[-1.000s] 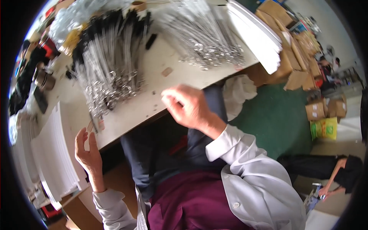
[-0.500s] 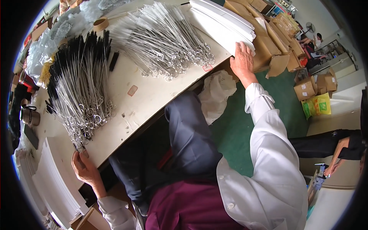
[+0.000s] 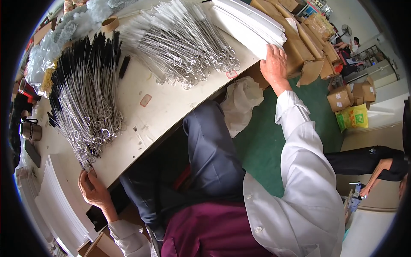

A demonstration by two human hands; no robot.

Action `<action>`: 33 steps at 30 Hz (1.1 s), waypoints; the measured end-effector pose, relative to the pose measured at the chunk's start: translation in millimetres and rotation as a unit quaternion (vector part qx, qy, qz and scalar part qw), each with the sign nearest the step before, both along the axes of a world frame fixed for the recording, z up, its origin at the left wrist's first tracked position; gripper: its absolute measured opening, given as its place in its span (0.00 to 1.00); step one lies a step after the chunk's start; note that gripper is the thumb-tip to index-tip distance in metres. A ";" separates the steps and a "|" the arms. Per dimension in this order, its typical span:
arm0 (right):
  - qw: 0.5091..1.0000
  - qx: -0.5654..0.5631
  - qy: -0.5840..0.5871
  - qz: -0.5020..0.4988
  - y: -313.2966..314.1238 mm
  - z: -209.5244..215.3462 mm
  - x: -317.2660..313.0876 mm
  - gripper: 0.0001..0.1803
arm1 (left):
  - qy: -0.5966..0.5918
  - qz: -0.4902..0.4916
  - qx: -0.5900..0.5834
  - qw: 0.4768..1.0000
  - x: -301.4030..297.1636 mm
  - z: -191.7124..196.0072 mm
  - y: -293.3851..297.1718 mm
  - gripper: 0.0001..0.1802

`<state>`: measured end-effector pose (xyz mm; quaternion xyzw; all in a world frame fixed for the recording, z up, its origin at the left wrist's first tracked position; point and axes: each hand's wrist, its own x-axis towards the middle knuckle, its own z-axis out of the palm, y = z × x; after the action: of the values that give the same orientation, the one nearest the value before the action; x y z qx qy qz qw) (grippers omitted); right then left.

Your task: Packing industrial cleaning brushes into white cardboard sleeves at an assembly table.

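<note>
Head view: our hands sit apart. Left hand [image 3: 96,192] at 8 o'clock curls by the ringed ends of our black-tipped brushes [image 3: 89,94], 10 o'clock; right hand [image 3: 275,66] at 1:30 touches white sheets [image 3: 248,23], 1 o'clock. We can't tell if either grips. Pale-tipped brushes [image 3: 184,47] lie near 12 o'clock.

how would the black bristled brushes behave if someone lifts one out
Any of the black-bristled brushes is probably light, as the metal stems look thin. It might flex, since some stems appear slightly bowed. It could snag, because the end rings crowd together.
</note>
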<state>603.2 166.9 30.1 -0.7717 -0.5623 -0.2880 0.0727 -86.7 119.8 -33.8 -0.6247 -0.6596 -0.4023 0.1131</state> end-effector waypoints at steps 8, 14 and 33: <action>0.998 0.055 0.002 0.008 -7.6 11.0 -8.9 0.30 | -0.013 -0.003 0.003 1.000 -4.0 -1.2 -1.4 0.09; 0.896 0.145 0.404 0.115 -8.7 47.3 -73.9 0.33 | -0.075 -0.002 0.035 0.997 1.1 8.4 -10.1 0.08; 0.147 -0.375 0.877 0.260 -62.3 24.3 -317.6 0.26 | 0.167 -0.369 -0.022 0.914 114.7 121.2 -36.8 0.36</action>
<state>285.7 104.6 54.4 -0.2474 -0.3278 0.8646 0.2895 27.9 83.0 87.3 -0.8841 -0.3627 -0.2901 0.0514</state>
